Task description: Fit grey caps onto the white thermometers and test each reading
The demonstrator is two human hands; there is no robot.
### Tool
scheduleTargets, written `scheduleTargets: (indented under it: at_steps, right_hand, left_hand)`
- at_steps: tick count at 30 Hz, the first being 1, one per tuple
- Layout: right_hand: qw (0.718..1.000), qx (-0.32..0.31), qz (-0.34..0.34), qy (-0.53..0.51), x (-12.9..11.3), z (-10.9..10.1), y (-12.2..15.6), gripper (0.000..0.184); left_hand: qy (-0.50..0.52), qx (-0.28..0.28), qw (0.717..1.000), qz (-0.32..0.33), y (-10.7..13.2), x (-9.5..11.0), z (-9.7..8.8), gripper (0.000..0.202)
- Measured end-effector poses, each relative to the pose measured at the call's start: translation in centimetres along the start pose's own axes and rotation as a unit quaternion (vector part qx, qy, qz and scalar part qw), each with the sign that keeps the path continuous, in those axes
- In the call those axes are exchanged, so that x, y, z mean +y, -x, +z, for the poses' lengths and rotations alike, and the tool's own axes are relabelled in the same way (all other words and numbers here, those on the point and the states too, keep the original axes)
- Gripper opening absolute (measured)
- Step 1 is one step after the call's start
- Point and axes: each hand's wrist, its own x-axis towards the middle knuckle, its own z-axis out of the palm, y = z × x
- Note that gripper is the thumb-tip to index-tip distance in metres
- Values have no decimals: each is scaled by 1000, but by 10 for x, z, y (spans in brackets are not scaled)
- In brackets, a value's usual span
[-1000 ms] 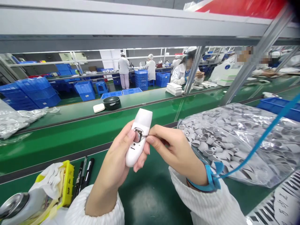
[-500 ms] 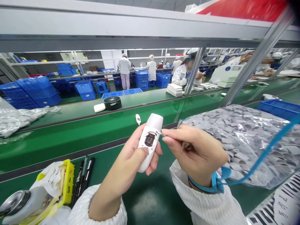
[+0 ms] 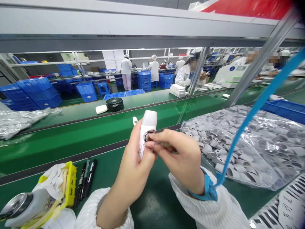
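Observation:
My left hand (image 3: 135, 165) is wrapped round a white hand-held device (image 3: 147, 127), held upright above the green bench. My right hand (image 3: 178, 156) pinches at the small opening on the device's front, its fingertips pressed against a small metal part (image 3: 147, 137) there. A blue wrist strap (image 3: 207, 187) sits on my right wrist, its blue cord (image 3: 257, 105) running up to the right. A tiny white piece (image 3: 135, 120) lies on the green belt just behind the device.
A clear bag of grey caps (image 3: 250, 143) lies to the right. Pens (image 3: 85, 181), a yellow holder (image 3: 70, 184) and a metal can (image 3: 16, 205) sit at the left. A black fan (image 3: 114, 104) and white pad (image 3: 101, 109) rest on the far belt. Workers in white stand behind.
The small metal part was off the device and its opening bare half a second ago; now my right fingers press at that opening again. The device has turned more upright.

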Motion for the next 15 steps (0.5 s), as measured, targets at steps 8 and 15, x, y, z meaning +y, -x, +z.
scheduleTargets:
  at_steps: [8, 15]
  right_hand:
    - [858, -135, 355, -346, 17, 0, -13, 52]
    - [933, -195, 286, -100, 45, -4, -8, 47]
  left_hand:
    - [-133, 28, 990, 44, 2, -10, 11, 66]
    - [-10, -11, 1000, -7, -9, -16, 13, 58]
